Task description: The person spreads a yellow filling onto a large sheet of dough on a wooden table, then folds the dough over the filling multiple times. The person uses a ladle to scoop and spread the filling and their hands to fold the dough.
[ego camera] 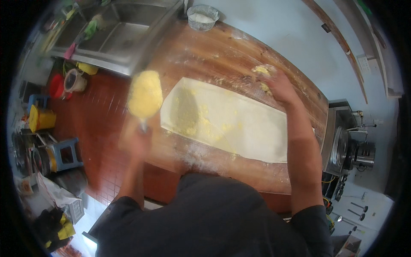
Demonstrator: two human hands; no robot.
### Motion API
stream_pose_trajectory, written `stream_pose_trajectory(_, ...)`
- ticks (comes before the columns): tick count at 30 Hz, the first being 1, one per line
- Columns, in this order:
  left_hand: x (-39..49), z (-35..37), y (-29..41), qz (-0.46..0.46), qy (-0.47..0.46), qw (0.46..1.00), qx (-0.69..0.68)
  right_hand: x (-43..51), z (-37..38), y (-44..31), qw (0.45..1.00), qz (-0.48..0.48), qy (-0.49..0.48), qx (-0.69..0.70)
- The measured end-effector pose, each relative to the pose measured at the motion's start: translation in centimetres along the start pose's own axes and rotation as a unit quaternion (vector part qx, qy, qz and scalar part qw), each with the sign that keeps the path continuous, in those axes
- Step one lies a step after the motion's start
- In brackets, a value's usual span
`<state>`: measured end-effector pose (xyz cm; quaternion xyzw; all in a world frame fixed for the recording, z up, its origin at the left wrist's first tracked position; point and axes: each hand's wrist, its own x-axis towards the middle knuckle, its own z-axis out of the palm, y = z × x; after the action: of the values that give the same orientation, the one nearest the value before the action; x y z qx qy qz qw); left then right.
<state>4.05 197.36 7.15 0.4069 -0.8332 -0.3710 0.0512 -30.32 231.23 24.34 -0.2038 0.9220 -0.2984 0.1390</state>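
My left hand [139, 141], blurred, is closed around the handle of a scoop or ladle [144, 126], whose head is covered by a mass of yellow paste or crumbs [145, 93]. It is held at the left end of a wooden worktable [183, 48]. A wide sheet of pale dough [263, 128] lies flat on the wood, with yellow smears and crumbs on its left and middle parts. Beyond the dough's far edge, my right hand [277, 83] is low over the table, with yellow crumbly stuff at its fingers; whether it grips any is unclear.
A clear bowl of white powder [201, 19] stands at the table's far corner. A steel sink [125, 38] is at upper left. Buckets and blue plastic stools [65, 154] stand on the red tiled floor at left. Stove equipment [338, 151] is at right. Loose flour marks the tabletop.
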Motion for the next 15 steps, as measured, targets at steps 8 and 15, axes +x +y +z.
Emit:
stream_pose_trajectory(8, -2.3, 1.9, 1.4, -0.009, -0.08, 0.994, -0.073, -8.5, -8.2, 9.1, 0.981, 0.17, 0.059, -0.078)
stream_pose_trajectory(15, -2.2, 3.9, 2.6, 0.04, -0.098, 0.994, -0.041, -11.4, -8.5, 8.1, 0.967, 0.246, -0.036, -0.058)
